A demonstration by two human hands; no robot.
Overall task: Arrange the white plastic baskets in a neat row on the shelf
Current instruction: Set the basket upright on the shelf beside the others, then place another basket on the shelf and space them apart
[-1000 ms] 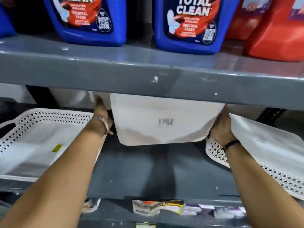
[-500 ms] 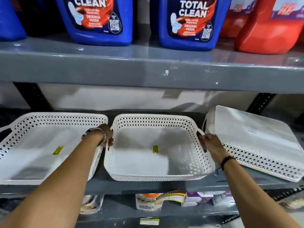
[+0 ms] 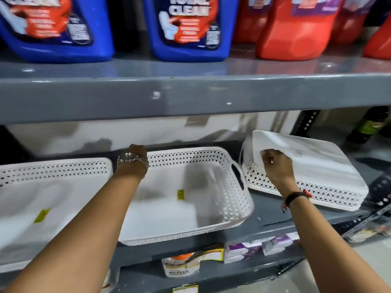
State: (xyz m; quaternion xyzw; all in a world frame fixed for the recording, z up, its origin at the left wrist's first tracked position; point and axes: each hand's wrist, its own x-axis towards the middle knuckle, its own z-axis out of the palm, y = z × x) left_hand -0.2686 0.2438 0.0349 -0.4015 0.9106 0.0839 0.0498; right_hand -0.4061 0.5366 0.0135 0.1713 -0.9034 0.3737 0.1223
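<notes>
Three white plastic baskets with perforated walls stand on the grey lower shelf (image 3: 271, 214). The left basket (image 3: 55, 170) and the middle basket (image 3: 234, 206) sit upright, each with a yellow sticker inside. The right basket (image 3: 321, 166) lies upside down and skewed, its far side tilted up. My left hand (image 3: 137, 154), with a watch on its wrist, curls over the back left corner of the middle basket; its fingers are hidden. My right hand (image 3: 278, 168) grips the near left corner of the overturned basket.
The upper shelf edge (image 3: 190, 98) hangs low over the baskets. On it stand blue cleaner jugs (image 3: 190, 28) and red jugs (image 3: 296, 30). Small packets and a bottle (image 3: 182, 266) lie on the level below. A dark bottle (image 3: 368, 125) stands at the far right.
The middle basket was turned over from bottom-up and set down upright. My right hand left its right handle and moved onto the overturned right basket. My left hand slid to the back corner.
</notes>
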